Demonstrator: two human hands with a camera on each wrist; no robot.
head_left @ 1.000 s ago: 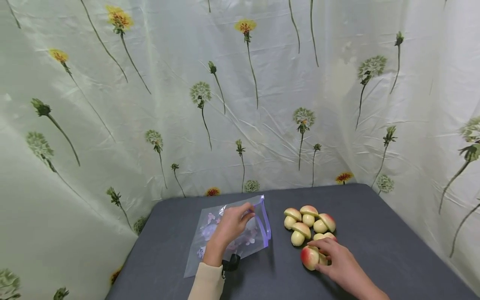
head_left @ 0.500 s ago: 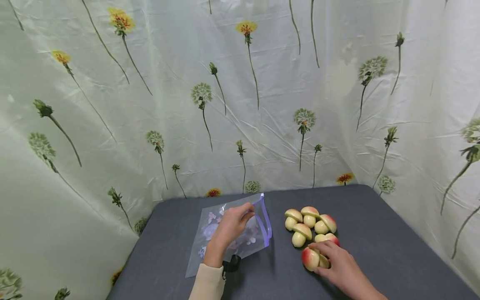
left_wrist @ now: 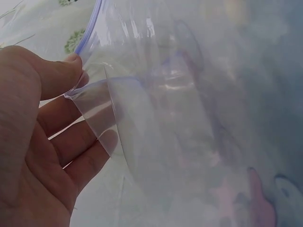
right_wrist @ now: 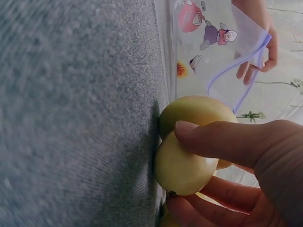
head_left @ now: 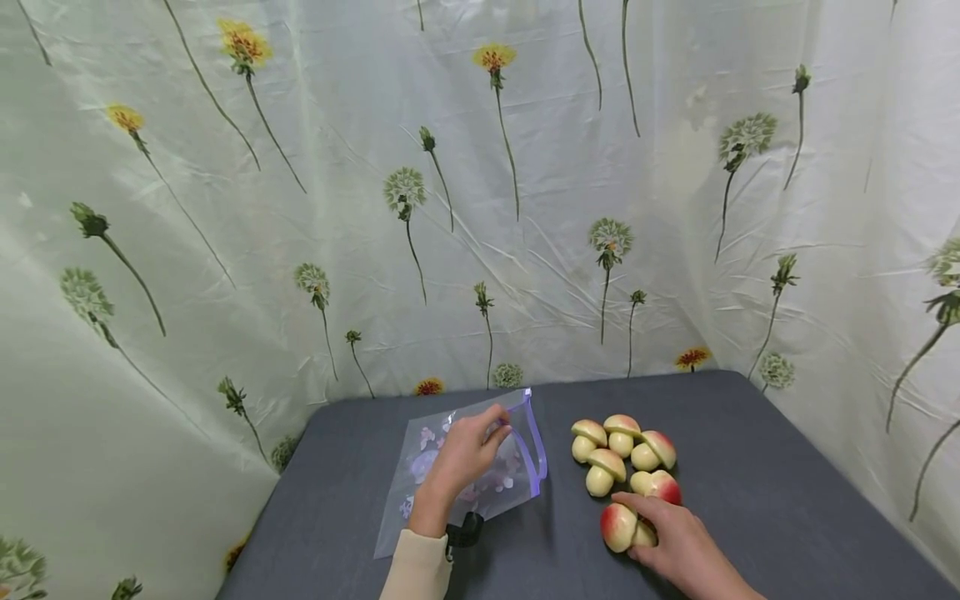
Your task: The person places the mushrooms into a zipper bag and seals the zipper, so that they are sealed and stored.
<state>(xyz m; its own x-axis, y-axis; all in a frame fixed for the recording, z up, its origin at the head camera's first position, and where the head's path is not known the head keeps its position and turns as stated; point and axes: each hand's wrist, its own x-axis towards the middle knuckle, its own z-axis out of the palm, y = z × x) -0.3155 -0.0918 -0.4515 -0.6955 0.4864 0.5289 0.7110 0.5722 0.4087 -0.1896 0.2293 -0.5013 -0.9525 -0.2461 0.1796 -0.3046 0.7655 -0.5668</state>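
Note:
In the head view, my left hand [head_left: 467, 450] pinches the opening edge of a clear zip bag [head_left: 491, 490] with purple zip strips and printed cartoon figures. The left wrist view has thumb and index finger on the bag's edge [left_wrist: 137, 80], other fingers behind the film. The bag's mouth gapes to the right. My right hand [head_left: 681, 537] grips a mushroom-shaped piece [head_left: 618, 527], cream with a red-tinged cap. In the right wrist view, the thumb presses its pale stem [right_wrist: 184, 170]; it appears to touch the table, its cap toward the bag.
Several similar mushroom-shaped pieces [head_left: 602, 472] lie grouped just beyond my right hand, the nearest one [head_left: 660, 487] close to its fingers. The dark grey tabletop [head_left: 765, 467] ends at a flower-printed curtain [head_left: 555, 250]. A black strap [head_left: 467, 530] sits at my left wrist.
My right hand and the gripped mushroom piece have shifted slightly toward me, uncovering more of the piece behind. The left hand keeps its hold on the bag.

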